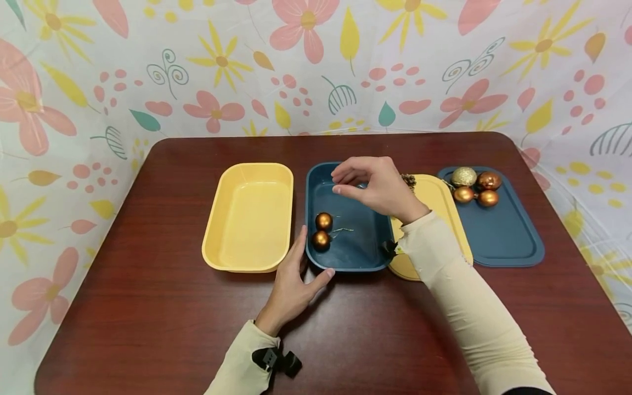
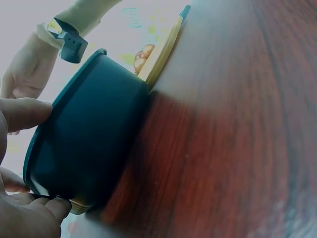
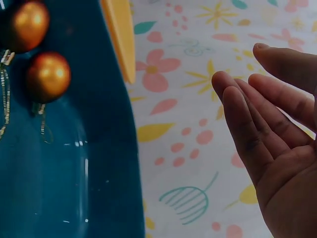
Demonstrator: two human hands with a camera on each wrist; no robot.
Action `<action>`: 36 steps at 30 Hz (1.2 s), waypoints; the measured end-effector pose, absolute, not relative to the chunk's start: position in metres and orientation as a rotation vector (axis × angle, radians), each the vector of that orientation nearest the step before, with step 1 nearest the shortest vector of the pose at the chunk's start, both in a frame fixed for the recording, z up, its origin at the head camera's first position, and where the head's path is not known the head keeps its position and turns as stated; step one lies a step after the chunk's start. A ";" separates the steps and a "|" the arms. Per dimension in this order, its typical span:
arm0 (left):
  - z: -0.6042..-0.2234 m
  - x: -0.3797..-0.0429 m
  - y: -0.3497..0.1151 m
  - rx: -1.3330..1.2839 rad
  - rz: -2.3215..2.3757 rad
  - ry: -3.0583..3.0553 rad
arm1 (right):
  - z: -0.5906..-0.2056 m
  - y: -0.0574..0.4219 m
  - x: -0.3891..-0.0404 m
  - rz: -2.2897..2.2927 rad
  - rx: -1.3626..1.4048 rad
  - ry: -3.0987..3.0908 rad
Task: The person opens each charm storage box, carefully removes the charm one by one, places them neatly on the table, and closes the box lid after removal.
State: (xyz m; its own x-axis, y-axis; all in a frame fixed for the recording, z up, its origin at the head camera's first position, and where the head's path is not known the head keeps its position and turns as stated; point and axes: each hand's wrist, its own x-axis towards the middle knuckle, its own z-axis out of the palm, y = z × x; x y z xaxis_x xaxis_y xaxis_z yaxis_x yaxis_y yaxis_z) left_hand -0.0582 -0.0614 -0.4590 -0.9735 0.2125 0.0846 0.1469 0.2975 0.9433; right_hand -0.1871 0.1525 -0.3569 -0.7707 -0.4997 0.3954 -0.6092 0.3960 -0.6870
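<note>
Two copper-coloured baubles [image 1: 323, 221] with gold strings lie at the left side of the blue container [image 1: 355, 262]. My left hand [image 1: 292, 285] holds that container's near left corner, thumb on the front wall and fingers along the left side. In the left wrist view the thumb [image 2: 25, 114] touches the rim and the fingertips reach lower on the wall. Above the container's far part hovers my right hand [image 1: 377, 184], its fingers loosely bent. The right wrist view shows nothing between that hand's thumb and fingers.
A yellow container [image 1: 247, 219] stands to the left. On the right, a yellow lid [image 1: 446, 211] lies partly hidden under my right arm, with a brown pine cone [image 1: 408, 181] at its far edge. A blue lid [image 1: 503, 233] beyond bears several gold and copper baubles [image 1: 464, 176].
</note>
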 end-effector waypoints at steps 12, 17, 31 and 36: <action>-0.460 -0.056 -0.062 0.352 1.786 2.491 | -0.372 0.142 -0.191 1.322 1.005 -2.662; -0.460 -0.057 -0.062 0.365 1.780 2.495 | -0.378 0.139 -0.195 1.242 1.014 -2.737; -0.460 -0.057 -0.062 0.352 1.772 2.493 | -0.396 0.133 -0.203 0.971 1.112 -2.922; -0.460 -0.057 -0.062 0.356 1.768 2.501 | -0.400 0.130 -0.203 0.949 1.133 -2.955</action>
